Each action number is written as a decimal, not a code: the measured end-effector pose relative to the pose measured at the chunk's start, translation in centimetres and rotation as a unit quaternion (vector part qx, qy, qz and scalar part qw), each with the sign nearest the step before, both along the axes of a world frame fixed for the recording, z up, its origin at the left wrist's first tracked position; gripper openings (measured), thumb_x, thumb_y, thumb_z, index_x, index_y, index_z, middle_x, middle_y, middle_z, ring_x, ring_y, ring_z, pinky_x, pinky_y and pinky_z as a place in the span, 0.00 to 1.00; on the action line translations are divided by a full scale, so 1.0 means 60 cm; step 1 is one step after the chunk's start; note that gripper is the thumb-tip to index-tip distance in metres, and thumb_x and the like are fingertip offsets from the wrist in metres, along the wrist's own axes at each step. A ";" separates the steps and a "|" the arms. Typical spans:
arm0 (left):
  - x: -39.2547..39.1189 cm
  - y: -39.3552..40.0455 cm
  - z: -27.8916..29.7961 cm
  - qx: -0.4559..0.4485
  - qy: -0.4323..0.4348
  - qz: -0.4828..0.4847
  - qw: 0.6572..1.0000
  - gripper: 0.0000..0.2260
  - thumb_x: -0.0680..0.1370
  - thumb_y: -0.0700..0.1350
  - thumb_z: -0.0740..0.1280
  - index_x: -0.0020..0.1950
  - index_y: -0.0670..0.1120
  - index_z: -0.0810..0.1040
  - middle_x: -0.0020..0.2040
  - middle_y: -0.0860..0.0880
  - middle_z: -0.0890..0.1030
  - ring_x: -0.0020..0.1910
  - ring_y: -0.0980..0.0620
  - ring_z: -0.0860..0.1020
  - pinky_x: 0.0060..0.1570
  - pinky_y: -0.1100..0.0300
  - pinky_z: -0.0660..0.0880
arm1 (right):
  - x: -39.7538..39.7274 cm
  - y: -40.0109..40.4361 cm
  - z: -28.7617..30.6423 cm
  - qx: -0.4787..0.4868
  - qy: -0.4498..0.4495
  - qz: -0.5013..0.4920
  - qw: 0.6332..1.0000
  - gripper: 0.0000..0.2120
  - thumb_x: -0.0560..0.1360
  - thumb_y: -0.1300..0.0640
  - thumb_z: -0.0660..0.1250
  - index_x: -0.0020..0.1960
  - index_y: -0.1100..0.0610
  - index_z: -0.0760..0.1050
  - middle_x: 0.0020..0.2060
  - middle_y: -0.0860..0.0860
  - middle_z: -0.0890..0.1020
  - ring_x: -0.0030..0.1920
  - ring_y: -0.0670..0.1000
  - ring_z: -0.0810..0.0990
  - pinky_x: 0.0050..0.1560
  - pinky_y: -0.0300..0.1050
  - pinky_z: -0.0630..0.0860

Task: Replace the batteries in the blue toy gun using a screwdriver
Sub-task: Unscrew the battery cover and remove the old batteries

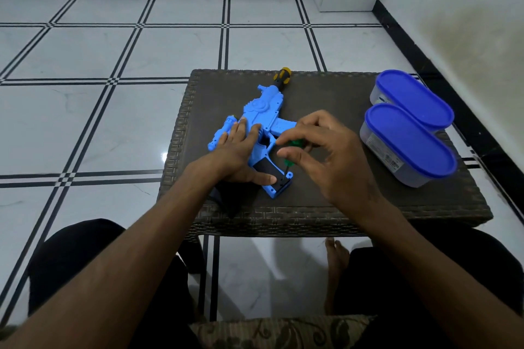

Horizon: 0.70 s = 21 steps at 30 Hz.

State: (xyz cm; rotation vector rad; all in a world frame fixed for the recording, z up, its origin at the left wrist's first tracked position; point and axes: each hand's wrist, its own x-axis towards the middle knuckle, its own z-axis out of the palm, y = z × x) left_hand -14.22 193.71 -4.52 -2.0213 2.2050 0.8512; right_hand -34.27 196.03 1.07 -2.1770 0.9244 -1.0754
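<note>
Blue gun (pixel 261 116) lies flat mid-table (pixel 326 201), grip toward the near edge. Left hand (pixel 241 150) is spread flat on it, fingers straight, pressing it down. Right hand (pixel 320 150) pinches a green screwdriver (pixel 292 150), tip down at the butt of the grip. Two blue-lidded tubs (pixel 411 127) sit along the right edge, and a yellow-black screwdriver (pixel 282 76) at the far edge.

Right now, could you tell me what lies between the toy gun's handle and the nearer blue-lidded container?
In the head view, only the right hand, gripping the green screwdriver, sits between the toy gun and the nearer container, above bare wicker table.
</note>
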 end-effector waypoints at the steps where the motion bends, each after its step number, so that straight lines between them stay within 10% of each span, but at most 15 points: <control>1: 0.000 -0.001 0.000 0.000 -0.001 0.000 1.000 0.54 0.69 0.65 0.70 0.78 0.50 0.35 0.77 0.44 0.31 0.76 0.47 0.31 0.73 0.50 0.36 | 0.000 0.000 0.002 0.001 -0.002 0.004 1.000 0.10 0.73 0.62 0.74 0.54 0.58 0.83 0.47 0.51 0.80 0.46 0.47 0.80 0.47 0.39 0.78; 10: 0.000 -0.002 -0.003 -0.001 -0.002 0.001 1.000 0.55 0.68 0.65 0.71 0.78 0.50 0.35 0.77 0.44 0.31 0.76 0.47 0.31 0.74 0.49 0.36 | -0.002 0.004 0.009 0.041 -0.004 0.037 0.998 0.14 0.75 0.70 0.67 0.58 0.60 0.80 0.56 0.48 0.83 0.59 0.42 0.79 0.57 0.34 0.76; 16: 0.001 -0.002 -0.003 0.000 -0.003 -0.002 1.000 0.55 0.69 0.66 0.70 0.78 0.50 0.34 0.77 0.44 0.30 0.75 0.47 0.30 0.73 0.49 0.36 | 0.000 -0.002 0.003 0.017 -0.007 0.013 1.000 0.08 0.72 0.61 0.75 0.51 0.58 0.83 0.46 0.52 0.78 0.45 0.47 0.79 0.46 0.38 0.77; 21: 0.002 -0.004 -0.004 0.000 -0.010 -0.004 1.000 0.55 0.69 0.66 0.70 0.78 0.50 0.34 0.77 0.44 0.30 0.76 0.47 0.31 0.74 0.49 0.36 | 0.000 0.003 0.010 0.049 -0.011 0.029 0.998 0.15 0.74 0.70 0.69 0.59 0.59 0.77 0.49 0.49 0.83 0.53 0.44 0.82 0.55 0.38 0.78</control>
